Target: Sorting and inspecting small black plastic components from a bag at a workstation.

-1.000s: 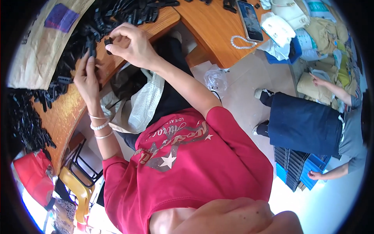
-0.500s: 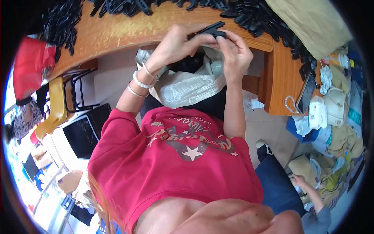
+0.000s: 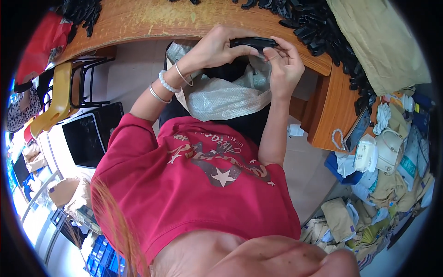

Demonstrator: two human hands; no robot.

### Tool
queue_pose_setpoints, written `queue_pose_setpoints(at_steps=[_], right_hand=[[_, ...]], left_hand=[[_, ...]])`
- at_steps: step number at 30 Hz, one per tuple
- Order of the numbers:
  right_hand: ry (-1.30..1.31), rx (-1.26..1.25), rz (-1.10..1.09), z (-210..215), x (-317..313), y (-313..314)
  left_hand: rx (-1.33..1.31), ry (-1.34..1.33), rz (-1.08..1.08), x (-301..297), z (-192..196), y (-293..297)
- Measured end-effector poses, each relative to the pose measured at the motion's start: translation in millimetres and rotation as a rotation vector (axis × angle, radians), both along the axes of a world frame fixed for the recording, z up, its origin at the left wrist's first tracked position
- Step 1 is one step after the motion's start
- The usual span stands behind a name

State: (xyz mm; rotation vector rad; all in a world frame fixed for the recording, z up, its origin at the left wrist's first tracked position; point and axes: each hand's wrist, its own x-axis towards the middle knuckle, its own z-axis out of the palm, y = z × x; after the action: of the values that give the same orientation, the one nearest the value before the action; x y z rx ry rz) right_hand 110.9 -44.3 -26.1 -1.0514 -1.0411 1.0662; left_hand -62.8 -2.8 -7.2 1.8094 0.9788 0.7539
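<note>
Black, elongated, glossy piece [image 3: 254,42] lies crosswise between the two hands, at the near edge of the orange-brown wooden surface [image 3: 157,21] as I see it through the head camera. Left hand [image 3: 220,48]: grip clamped on the piece's left end, fingers along the far side, thumb along the near side. Right hand [image 3: 284,71]: grip closed on the right end, index finger bent at the tip, thumb from below; contact partly hidden from me. How high the piece sits relative to the surface, I cannot tell.

Left wrist: string of round white beads [image 3: 165,82] and thin silvery bangles [image 3: 158,95]. Below the hands, over the lap, I note a whitish, crinkled, semi-transparent bag [image 3: 226,101], dark at its opening. Red short-sleeved shirt with a printed star [image 3: 212,207] fills the middle of my view.

Surface curves across the top, finish worn pale in patches. On its right: heap of loose black parts [image 3: 318,37], beside a large tan paper-like sheet [image 3: 383,46]. Second black heap [image 3: 83,14] at upper left, near a shiny red bag [image 3: 39,46]. Right corner: dark-screened phone [image 3: 357,131], just beside a loop of pale beads [image 3: 338,140]. Yellow chair [image 3: 60,92] stands at left.
</note>
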Motion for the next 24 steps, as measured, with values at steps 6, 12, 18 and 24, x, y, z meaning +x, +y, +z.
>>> queue_pose_setpoints(at_steps=[6, 12, 18, 24], right_hand=[[-1.003, 0.452, -0.448, -9, 19, 45], [-1.485, 0.405, -0.402, -14, 23, 58], [-1.407, 0.451, -0.251, -20, 18, 54], [-0.832, 0.469, -0.293, -30, 13, 53]], left_hand=[[-0.326, -0.169, 0.259, -5, 5, 32], [0.416, 0.012, 0.168, 4, 4, 85], [0.703, 0.557, 0.017, 11, -7, 89], [0.381, 0.588, 0.184, 3, 13, 59]])
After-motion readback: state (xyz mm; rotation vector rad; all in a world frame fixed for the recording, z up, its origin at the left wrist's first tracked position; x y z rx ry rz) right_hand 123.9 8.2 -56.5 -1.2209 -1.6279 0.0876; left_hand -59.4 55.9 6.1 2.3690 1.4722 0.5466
